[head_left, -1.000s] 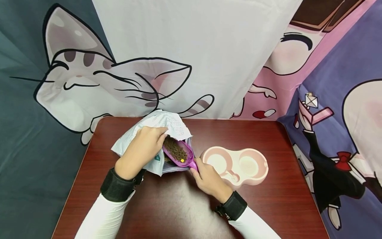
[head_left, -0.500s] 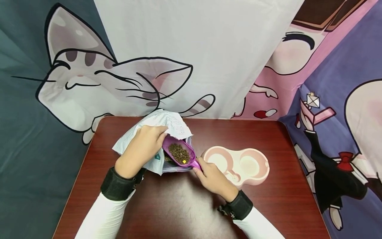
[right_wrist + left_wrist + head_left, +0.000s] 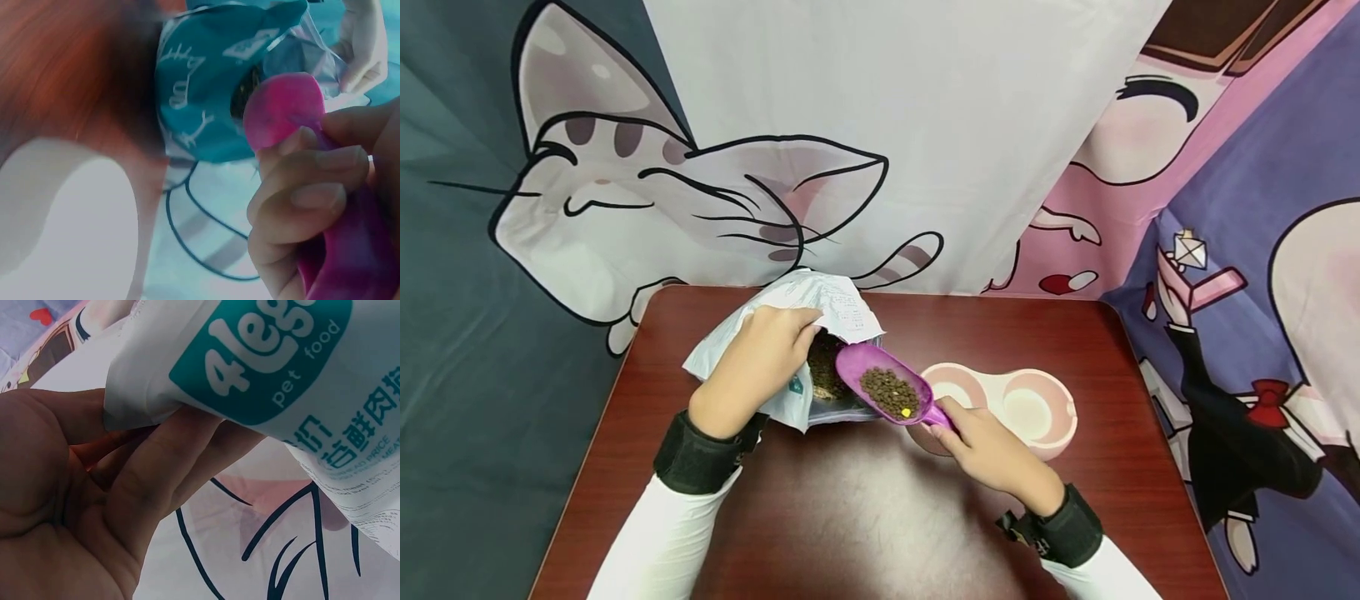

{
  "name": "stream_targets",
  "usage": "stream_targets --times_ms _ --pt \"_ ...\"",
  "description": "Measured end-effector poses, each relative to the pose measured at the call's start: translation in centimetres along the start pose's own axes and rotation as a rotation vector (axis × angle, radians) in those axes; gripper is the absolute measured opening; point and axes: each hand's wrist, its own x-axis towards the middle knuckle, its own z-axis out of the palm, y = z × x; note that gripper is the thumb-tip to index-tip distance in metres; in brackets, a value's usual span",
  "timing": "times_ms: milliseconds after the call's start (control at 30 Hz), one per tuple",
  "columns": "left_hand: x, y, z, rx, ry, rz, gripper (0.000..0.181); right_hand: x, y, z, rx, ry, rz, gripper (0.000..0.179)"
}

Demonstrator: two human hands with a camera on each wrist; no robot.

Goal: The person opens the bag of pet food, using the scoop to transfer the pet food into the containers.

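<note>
My left hand [image 3: 756, 367] pinches the top edge of a white and teal pet food bag [image 3: 250, 369] and holds its mouth open. Brown kibble [image 3: 824, 367] shows inside the bag. With curled fingers my right hand [image 3: 992, 446] grips the handle of a purple scoop [image 3: 859, 363]. Brown pellets and one yellow piece lie in the scoop. It is just outside the bag's mouth, over the left side of a pink double bowl [image 3: 1060, 408]. In the right wrist view the scoop's pink-looking underside [image 3: 284, 109] faces the camera.
The bowl's right compartment [image 3: 1027, 415] shows a pale bottom; the scoop and right hand partly cover the left one. Everything stands on a reddish-brown table [image 3: 820, 517]. Behind the table hangs a cartoon-printed cloth [image 3: 925, 125].
My right hand has drawn the filled scoop out of the bag and to the right, toward the bowl. The left hand keeps its hold on the bag's edge.
</note>
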Motion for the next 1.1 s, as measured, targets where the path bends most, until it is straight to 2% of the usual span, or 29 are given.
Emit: stream_targets --times_ms 233,400,533,767,900,1100 --pt "0.1 0.0 -0.1 -0.008 -0.014 -0.011 0.024 -2.5 2.4 -2.9 -0.11 0.07 -0.004 0.016" --pt "0.0 0.0 -0.1 -0.002 -0.012 -0.017 0.025 -3.6 3.9 -4.4 -0.142 0.054 0.004 0.012" --pt "0.0 0.0 -0.2 -0.001 -0.011 -0.017 0.025 -4.3 4.5 -5.4 -0.165 0.016 0.016 0.012" --pt "0.0 0.1 -0.3 0.005 -0.017 -0.025 0.025 -4.9 5.4 -6.9 -0.221 -0.106 0.104 0.013" --pt "0.0 0.1 -0.2 0.009 -0.018 -0.015 0.025 -5.1 6.0 -7.5 -0.24 -0.173 0.145 0.016" --pt "0.0 0.2 -0.1 0.0 -0.007 -0.01 0.024 -4.7 6.0 -8.0 -0.309 -0.225 0.194 0.017"
